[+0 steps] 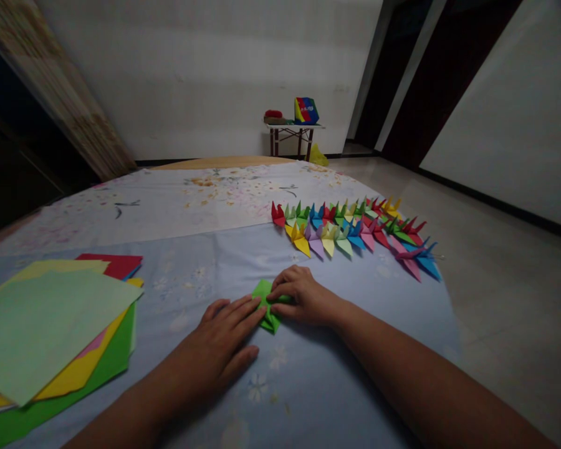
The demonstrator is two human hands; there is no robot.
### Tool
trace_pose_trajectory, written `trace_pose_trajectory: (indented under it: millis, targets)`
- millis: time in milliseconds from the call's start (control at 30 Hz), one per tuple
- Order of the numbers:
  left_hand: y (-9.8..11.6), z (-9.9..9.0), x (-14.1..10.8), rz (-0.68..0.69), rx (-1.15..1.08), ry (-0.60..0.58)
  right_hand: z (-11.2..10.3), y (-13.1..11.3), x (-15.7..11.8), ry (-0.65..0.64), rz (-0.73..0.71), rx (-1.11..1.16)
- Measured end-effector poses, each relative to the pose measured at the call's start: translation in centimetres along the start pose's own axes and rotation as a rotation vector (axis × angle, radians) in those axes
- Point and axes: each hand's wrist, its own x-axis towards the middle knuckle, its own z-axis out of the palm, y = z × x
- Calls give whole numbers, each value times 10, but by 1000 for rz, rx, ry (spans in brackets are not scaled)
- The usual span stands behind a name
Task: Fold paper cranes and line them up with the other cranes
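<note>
On the desk (pixel 336 393), the left hand (pixel 229 340), open and flat-fingered, seems to steady one side of the green paper (pixel 262 288) so the right hand (pixel 306 298), pinching the other, can work it (loose sheets (pixel 60 330) sit apart, presumably to leave room).

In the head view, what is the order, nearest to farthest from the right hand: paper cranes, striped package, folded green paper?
1. Folded green paper, touching the right hand.
2. Paper cranes, beyond, mostly rightward.
3. Striped package, far back on the small table.
</note>
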Motion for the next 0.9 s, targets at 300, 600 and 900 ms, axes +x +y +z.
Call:
trace_pose_trajectory:
  millis: [300,600,900]
  targets:
    - [-2,-8,-1,19,-30,-44,-5,-6,-2,-46,14,-20]
    - [1,-10,0,18,36,-89,-7,-7,-4,-83,17,-21]
    - [3,-14,0,41,23,-91,-10,-7,-4,-112,14,-8]
